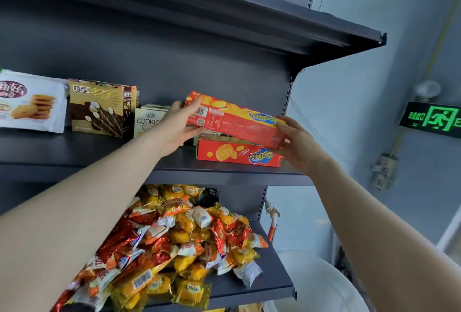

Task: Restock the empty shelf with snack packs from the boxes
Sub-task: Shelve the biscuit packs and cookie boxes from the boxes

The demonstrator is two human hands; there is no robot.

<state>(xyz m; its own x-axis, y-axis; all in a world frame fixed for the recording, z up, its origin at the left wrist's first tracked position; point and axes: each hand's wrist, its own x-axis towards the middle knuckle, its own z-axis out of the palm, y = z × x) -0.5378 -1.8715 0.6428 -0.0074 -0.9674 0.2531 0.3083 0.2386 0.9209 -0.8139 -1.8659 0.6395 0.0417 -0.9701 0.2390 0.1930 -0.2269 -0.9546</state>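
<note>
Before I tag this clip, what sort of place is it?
Likely a small shop or mock store: dark metal shelving, a red biscuit box held above another, a heap of wrapped snacks below, a lit exit sign.
</note>
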